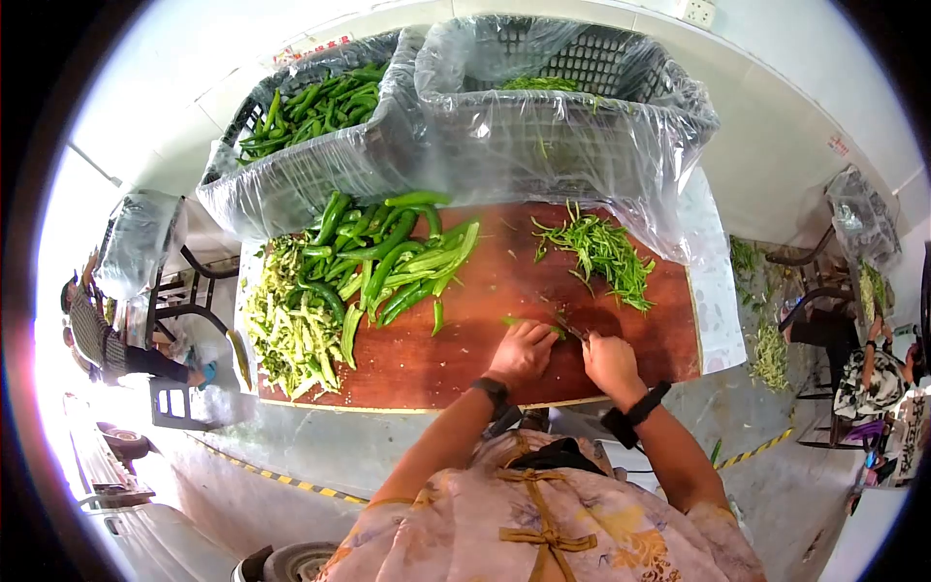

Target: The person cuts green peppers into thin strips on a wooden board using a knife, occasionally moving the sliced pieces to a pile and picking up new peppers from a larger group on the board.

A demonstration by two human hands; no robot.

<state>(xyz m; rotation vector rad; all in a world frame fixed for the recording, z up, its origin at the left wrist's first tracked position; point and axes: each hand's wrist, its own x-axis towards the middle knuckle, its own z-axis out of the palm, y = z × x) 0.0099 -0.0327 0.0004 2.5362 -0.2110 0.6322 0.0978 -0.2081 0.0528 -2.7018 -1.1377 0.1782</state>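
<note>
At the near edge of the wooden board, my left hand presses curled fingers down on a green chili pepper, mostly covered by the hand. Just to the right, my right hand is closed around the handle of a knife; its blade tilts toward the pepper. Beyond both hands lies a heap of thin green pepper strips. Left of the hands, whole and split green peppers are piled together. Pale pepper cores and seeds make a heap at the board's left end.
Two plastic-lined crates stand behind the board: the left crate holds whole peppers, the right crate some cut strips. Pepper scraps lie on the floor at right. Other people sit at far left and far right.
</note>
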